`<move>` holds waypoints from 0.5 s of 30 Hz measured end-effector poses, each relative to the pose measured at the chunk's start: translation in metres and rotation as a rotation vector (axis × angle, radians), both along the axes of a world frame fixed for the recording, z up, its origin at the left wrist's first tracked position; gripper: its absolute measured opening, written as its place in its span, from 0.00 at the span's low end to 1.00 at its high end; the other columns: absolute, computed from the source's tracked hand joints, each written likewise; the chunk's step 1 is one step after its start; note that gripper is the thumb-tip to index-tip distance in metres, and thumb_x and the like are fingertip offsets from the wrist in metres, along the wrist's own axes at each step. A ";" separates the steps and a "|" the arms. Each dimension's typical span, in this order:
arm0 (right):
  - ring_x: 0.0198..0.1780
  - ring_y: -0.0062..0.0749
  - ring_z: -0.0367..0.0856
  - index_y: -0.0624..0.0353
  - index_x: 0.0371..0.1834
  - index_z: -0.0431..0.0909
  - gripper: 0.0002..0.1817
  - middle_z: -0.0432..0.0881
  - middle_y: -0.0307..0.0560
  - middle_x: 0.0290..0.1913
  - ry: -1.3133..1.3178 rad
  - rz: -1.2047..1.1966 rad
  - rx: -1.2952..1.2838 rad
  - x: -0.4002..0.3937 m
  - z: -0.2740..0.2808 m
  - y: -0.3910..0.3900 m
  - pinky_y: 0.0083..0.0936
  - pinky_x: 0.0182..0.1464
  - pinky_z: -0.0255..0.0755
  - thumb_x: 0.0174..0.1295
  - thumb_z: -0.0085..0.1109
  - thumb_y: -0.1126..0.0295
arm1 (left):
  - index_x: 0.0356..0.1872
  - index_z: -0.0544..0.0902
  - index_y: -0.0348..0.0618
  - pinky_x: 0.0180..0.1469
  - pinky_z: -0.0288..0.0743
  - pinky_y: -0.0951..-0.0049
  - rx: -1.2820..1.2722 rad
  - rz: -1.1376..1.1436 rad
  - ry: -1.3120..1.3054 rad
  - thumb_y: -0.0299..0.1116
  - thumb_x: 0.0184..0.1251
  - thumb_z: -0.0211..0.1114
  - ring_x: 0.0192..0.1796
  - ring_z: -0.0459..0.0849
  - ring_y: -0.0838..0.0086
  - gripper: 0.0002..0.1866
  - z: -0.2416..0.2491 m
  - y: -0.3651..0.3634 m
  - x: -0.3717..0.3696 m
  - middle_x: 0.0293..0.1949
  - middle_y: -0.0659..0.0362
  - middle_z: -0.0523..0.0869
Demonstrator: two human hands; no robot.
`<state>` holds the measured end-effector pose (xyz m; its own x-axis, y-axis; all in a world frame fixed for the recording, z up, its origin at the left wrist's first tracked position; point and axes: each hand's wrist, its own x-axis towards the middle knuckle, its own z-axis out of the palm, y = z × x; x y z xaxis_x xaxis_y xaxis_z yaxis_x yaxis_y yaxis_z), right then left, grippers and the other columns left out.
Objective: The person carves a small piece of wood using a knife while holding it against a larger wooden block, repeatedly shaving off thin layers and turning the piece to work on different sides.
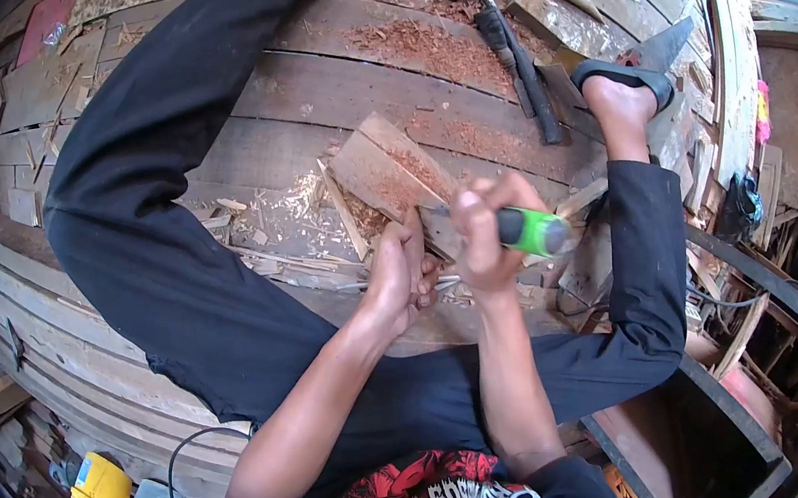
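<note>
My right hand (pixel 488 232) is wrapped round the black and green handle (pixel 540 232) of a chisel, slightly smeared by motion. Its grey blade (pixel 435 212) points left, toward a wooden block (pixel 386 165) dusted with reddish wood powder. Close beside the blade is my left hand (pixel 400 274), its fingers curled at the near end of the block. The fingers partly hide what they grip, and the blade's tip is not clear. A thin wood strip (pixel 344 211) lies along the block's left side.
Beyond the block, a claw hammer (pixel 490 20) and a dark-handled tool (pixel 531 90) lie on the plank floor (pixel 298 96). A saw blade (pixel 666 44) is by my sandaled foot (pixel 619 99). Shavings (pixel 284 214) lie left; a yellow container (pixel 101 490) stands lower left.
</note>
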<state>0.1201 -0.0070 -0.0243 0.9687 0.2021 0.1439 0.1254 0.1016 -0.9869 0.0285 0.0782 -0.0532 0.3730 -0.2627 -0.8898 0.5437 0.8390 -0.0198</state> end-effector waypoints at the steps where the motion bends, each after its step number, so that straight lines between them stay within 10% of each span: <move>1: 0.19 0.18 0.65 0.57 0.25 0.65 0.11 0.73 0.41 0.22 0.013 -0.057 0.079 0.003 0.019 0.002 0.21 0.22 0.57 0.59 0.57 0.80 | 0.55 0.72 0.50 0.17 0.59 0.74 -0.067 0.030 0.013 0.48 0.73 0.40 0.15 0.63 0.78 0.20 -0.001 -0.002 -0.006 0.22 0.66 0.69; 4: 0.14 0.16 0.54 0.56 0.28 0.58 0.11 0.61 0.36 0.17 -0.072 -0.042 0.339 0.025 0.086 0.005 0.22 0.16 0.48 0.63 0.51 0.78 | 0.77 0.59 0.63 0.18 0.59 0.76 -0.051 0.101 -0.015 0.47 0.74 0.38 0.16 0.63 0.79 0.30 0.021 0.000 0.004 0.22 0.66 0.68; 5: 0.13 0.16 0.55 0.56 0.29 0.59 0.10 0.62 0.37 0.17 -0.108 0.002 0.369 0.032 0.105 0.000 0.21 0.16 0.50 0.63 0.50 0.77 | 0.83 0.41 0.75 0.18 0.59 0.77 -0.141 0.082 -0.017 0.47 0.74 0.37 0.16 0.63 0.79 0.36 0.012 0.003 0.002 0.22 0.66 0.67; 15: 0.22 0.18 0.63 0.55 0.22 0.62 0.15 0.69 0.35 0.21 0.016 0.028 -0.009 0.005 0.012 0.004 0.22 0.25 0.55 0.59 0.60 0.77 | 0.82 0.43 0.77 0.20 0.59 0.77 -0.031 0.004 -0.124 0.51 0.74 0.35 0.17 0.63 0.80 0.35 0.014 -0.005 -0.002 0.23 0.66 0.67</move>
